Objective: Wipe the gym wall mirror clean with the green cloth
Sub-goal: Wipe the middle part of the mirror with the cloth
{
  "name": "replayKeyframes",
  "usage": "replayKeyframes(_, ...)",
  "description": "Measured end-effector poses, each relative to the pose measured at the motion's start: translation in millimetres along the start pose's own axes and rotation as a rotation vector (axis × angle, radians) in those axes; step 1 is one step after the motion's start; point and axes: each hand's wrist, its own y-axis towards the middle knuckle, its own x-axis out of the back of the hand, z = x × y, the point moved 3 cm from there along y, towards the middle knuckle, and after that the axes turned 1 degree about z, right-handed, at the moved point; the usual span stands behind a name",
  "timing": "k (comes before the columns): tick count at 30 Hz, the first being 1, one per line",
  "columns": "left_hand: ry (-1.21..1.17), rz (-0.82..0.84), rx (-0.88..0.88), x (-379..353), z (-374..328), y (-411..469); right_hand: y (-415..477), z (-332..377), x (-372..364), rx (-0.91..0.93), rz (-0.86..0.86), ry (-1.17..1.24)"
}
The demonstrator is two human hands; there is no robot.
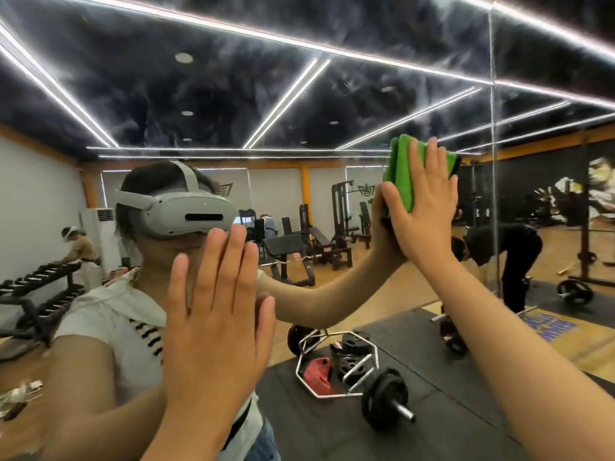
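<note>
Right hand [422,207], fingers straight and close together, presses a folded green cloth [402,174] of fuzzy, terry-like pile flat against the smooth, glossy glass of the wall mirror [299,94], high and right of centre. Left hand [213,314] lies flat on the glass, fingers extended, holding nothing. A thin vertical seam [493,161] divides the mirror panels just right of the cloth.

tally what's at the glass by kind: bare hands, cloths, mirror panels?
Bare hands: 2, left hand flat on the glass, right hand pressing the cloth
Cloths: 1, folded green fuzzy cloth
Panels: 2, wall mirror panels meeting at a vertical seam
Total: 5
</note>
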Motion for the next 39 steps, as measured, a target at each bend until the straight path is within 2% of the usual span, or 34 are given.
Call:
replayKeyframes(5,-0.002,-0.007,0.0,-1,-1,0,12,12,-8,-0.055,-0.076,0.082)
replayKeyframes(7,0.015,-0.004,0.004,-1,-1,-1,4,22,-10,-0.015,-0.056,0.162)
replayKeyframes(11,0.019,-0.002,0.01,1,-1,-1,-57,55,-16,0.315,0.089,0.171)
replayKeyframes(13,0.022,-0.006,0.01,1,-1,-1,-75,44,-12,0.537,0.171,0.108)
replayKeyframes(15,0.03,-0.006,0.018,1,-1,-2,-62,14,-4,0.615,0.223,0.07)
replayKeyframes(16,0.04,-0.001,0.022,1,-1,-2,-49,-1,0,0.539,0.217,0.101)
replayKeyframes(19,0.068,0.008,0.021,-1,-1,-2,-9,-16,6,0.072,0.079,0.332)
replayKeyframes(21,0.084,0.014,0.019,-1,-1,-3,-2,14,0,-0.049,-0.002,0.4)
replayKeyframes(23,0.079,0.01,0.025,0,-1,-3,-12,63,-10,0.076,0.018,0.402)
replayKeyframes(26,0.082,-0.007,0.018,0,-2,-4,-55,106,-20,0.446,0.113,0.296)
replayKeyframes(28,0.092,-0.011,0.01,0,0,-4,-72,86,-20,0.66,0.169,0.207)
replayKeyframes(30,0.093,-0.007,0.013,0,0,-5,-70,50,-15,0.751,0.193,0.123)
replayKeyframes(33,0.097,-0.01,0.026,1,-1,-4,-42,20,-6,0.577,0.152,0.15)
replayKeyframes(36,0.104,-0.009,0.028,-1,-1,-4,-18,46,-3,0.281,0.088,0.311)
replayKeyframes(38,0.104,-0.007,0.029,-1,0,-5,-25,78,-7,0.247,0.104,0.365)
replayKeyframes(39,0.101,-0.007,0.029,-1,0,-5,-36,91,-10,0.308,0.12,0.36)
